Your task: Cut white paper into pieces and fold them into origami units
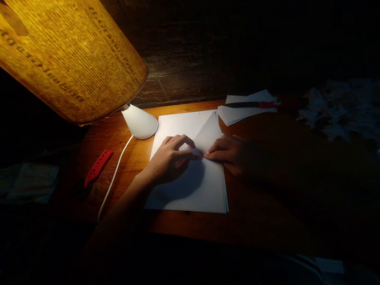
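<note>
A stack of white paper (190, 196) lies in the lamplight on the wooden table. On top of it, a sheet of paper (207, 130) shows a slanting folded edge towards its upper right corner. My left hand (174, 156) is over the middle of the stack, thumb and fingers bent together at the sheet. Close beside it, my right hand (229, 153) pinches the same sheet near the stack's right edge. The fingertips of both hands almost meet. Shadow covers the paper under my left hand and most of my right forearm.
A lamp with a printed yellow shade (82, 58) and white base (140, 122) leans at left, its cord (115, 174) crossing the wooden table (173, 227). A red-handled tool (98, 167) lies left. Behind, a black-and-red knife (244, 105) rests on paper pieces (234, 116). Folded white papers (351, 110) pile at right.
</note>
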Motion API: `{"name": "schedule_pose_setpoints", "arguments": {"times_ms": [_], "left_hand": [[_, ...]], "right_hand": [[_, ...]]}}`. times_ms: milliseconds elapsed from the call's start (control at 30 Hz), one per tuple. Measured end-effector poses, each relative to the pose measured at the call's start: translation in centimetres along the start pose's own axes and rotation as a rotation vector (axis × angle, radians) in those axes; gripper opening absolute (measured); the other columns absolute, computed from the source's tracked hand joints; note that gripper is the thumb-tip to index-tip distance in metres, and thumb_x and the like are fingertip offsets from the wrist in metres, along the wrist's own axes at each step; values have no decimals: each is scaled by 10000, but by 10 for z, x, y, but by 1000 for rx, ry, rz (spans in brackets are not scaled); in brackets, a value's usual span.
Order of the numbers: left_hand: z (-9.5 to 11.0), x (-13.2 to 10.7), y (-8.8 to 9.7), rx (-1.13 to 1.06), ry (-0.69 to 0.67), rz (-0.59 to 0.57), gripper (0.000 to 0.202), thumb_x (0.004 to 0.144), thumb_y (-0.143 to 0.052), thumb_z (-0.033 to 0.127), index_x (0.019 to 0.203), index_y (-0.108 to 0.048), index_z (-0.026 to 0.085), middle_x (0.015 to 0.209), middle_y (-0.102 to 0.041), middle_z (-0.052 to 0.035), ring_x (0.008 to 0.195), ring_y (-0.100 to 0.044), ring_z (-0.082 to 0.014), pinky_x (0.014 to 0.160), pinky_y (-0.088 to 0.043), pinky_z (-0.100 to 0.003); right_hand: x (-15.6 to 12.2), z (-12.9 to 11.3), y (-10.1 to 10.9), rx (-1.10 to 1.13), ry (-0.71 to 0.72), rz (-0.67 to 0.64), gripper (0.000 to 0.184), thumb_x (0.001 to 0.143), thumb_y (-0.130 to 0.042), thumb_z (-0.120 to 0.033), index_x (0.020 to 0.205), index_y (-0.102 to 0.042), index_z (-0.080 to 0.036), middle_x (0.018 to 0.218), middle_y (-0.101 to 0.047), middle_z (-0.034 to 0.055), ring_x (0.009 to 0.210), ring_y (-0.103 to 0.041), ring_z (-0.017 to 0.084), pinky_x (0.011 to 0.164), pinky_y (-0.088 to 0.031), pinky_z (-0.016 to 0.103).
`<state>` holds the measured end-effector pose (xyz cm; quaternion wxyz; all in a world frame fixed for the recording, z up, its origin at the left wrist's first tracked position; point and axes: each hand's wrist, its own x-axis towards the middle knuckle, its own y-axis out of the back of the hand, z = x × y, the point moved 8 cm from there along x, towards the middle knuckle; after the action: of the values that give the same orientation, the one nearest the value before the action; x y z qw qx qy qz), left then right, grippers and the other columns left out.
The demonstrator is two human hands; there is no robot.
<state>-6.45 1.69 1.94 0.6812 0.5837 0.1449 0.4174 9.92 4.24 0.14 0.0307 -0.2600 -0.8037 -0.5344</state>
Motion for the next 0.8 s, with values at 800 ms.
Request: {"name": "schedule_pose_setpoints", "arguments": {"times_ms": [800], "left_hand": [[-16, -11, 23, -134, 45, -55, 212, 826, -583, 145, 797, -774, 232, 1112, -734, -87, 965, -667, -229, 859, -541, -416]], "right_hand": [[-1, 3, 0, 7, 17, 113, 315, 990, -541, -79, 1148, -786, -198, 1139, -754, 103, 1051, -638, 246, 900, -501, 415]]}}
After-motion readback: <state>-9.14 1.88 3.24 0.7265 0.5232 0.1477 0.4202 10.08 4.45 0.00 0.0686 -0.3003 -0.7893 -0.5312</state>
